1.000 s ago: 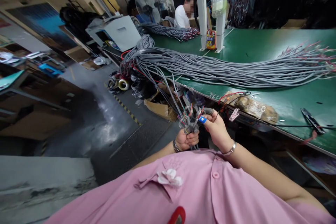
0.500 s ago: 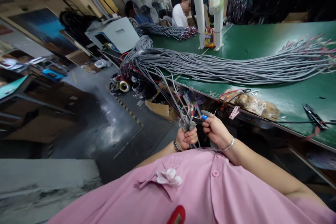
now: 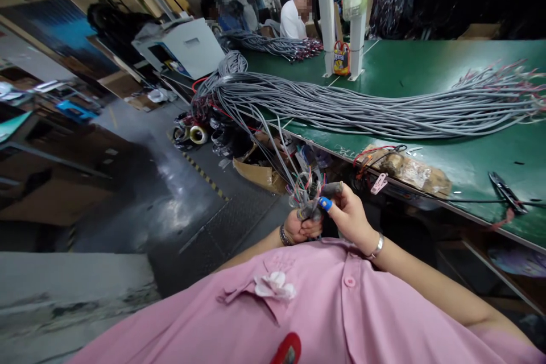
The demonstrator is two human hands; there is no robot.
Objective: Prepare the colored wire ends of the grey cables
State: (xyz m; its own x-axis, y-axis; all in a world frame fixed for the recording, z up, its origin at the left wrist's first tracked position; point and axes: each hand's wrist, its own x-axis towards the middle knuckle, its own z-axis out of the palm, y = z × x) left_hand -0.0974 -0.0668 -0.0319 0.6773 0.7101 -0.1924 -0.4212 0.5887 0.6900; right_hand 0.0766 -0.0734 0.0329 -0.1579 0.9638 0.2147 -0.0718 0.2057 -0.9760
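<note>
My left hand (image 3: 303, 227) is closed around a small bunch of grey cables (image 3: 285, 153) in front of my body. From the top of that fist, stripped ends with thin red, green and white wires (image 3: 306, 182) fan out. Close beside the wires is my right hand (image 3: 352, 216), its thumb wrapped in blue and its forefinger under a grey cover. Thumb and forefinger are bent together at the wire ends; what lies between them is too small to make out. The held cables run up to a long grey cable bundle (image 3: 341, 105) on the green table (image 3: 409, 68).
Cutting pliers (image 3: 507, 192) lie at the table's right, near a taped brown block (image 3: 420, 173) and a pink clip (image 3: 379, 183). White posts (image 3: 326, 17) rise from the table. A cardboard box (image 3: 260, 175) is below its edge. Another person (image 3: 293, 18) sits behind.
My right hand has moved slightly up and left, bringing its thumb and forefinger right against the wires above my left fist. The left hand still grips the cables. The view has shifted slightly.
</note>
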